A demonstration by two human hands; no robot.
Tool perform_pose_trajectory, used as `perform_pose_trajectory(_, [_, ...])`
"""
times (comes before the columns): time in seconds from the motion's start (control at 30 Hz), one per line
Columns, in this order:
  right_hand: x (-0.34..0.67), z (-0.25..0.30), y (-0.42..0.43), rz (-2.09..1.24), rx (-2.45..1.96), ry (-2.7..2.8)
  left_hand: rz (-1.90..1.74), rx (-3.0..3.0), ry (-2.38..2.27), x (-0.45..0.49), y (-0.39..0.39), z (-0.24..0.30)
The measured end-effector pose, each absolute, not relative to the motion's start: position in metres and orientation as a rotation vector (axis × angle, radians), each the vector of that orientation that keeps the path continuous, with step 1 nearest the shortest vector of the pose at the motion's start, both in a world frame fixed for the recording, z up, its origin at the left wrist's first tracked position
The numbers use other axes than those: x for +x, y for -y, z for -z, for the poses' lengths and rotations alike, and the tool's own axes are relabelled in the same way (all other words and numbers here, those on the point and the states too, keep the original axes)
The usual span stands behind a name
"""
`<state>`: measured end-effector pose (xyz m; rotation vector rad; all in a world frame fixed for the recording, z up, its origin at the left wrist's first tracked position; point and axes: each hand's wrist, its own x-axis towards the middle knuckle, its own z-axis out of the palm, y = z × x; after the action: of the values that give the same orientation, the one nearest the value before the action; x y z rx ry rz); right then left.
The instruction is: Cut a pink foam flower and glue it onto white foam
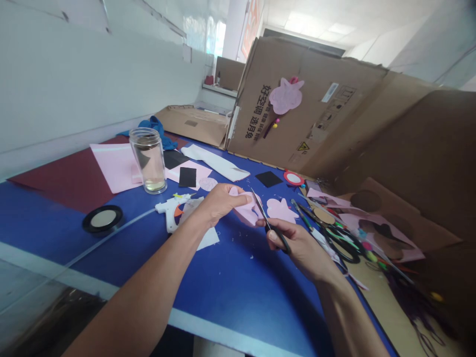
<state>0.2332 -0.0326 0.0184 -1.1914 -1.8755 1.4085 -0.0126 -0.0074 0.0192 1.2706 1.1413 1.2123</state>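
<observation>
Pinching a pink foam piece [245,208] between thumb and fingers of our left hand [219,203] above the blue table [230,282], we curl our right hand [297,245] around black-handled scissors [269,223], blades touching the foam's edge, glue gun [173,210] nearby.

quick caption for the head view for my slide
Left hand holds a pink foam piece while the right hand cuts it with scissors over a blue table.

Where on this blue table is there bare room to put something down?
Bare blue surface lies between the forearms, below the left hand and right hand. Another patch sits between black ring and glue gun. Crowded right of the scissors.
</observation>
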Motion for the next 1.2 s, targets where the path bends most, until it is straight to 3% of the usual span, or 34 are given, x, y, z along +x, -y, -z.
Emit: perform_pose_trajectory(1.2, [0.2428,-0.0264,0.0316,-1.402,-1.184,2.037,-1.082,1.248,-1.074,-0.0193,0.0072,-0.0198])
